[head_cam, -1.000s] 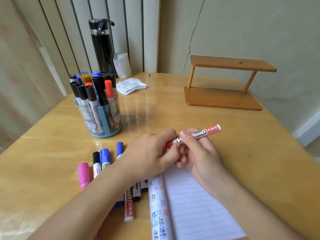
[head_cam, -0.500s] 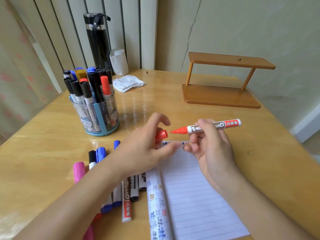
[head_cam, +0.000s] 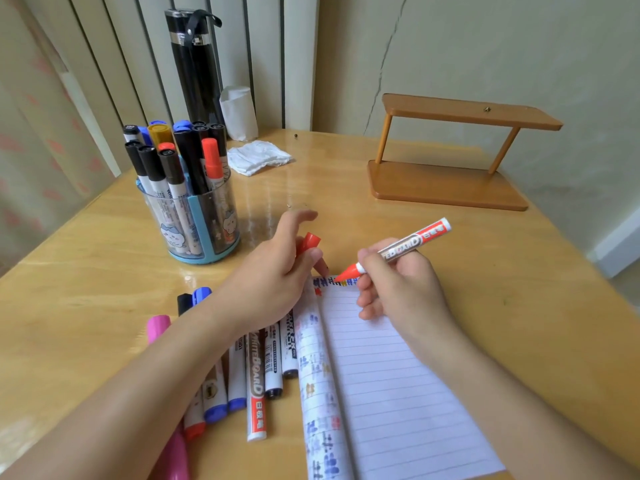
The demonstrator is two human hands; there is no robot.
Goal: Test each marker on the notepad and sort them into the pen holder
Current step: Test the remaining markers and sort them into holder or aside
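My right hand (head_cam: 398,285) grips an uncapped red whiteboard marker (head_cam: 405,245), its red tip touching the top edge of the lined notepad (head_cam: 391,375). My left hand (head_cam: 273,271) holds the marker's red cap (head_cam: 309,242) between its fingers, with a fingertip pressing the notepad's top left corner. The page's top edge and left margin carry coloured test marks. A clear pen holder with a blue base (head_cam: 194,220) stands at the left, filled with several markers. More markers (head_cam: 256,375) lie in a row under my left forearm, beside a pink one (head_cam: 157,325).
A wooden two-tier stand (head_cam: 446,181) sits at the back right. A black flask (head_cam: 195,71), a white paper cup (head_cam: 239,112) and a crumpled tissue (head_cam: 258,157) are at the back. The table's right edge (head_cam: 588,278) runs close to the wall.
The cap came off the red marker and stayed in my left hand. My right hand swung the marker tip down onto the notepad's top edge.
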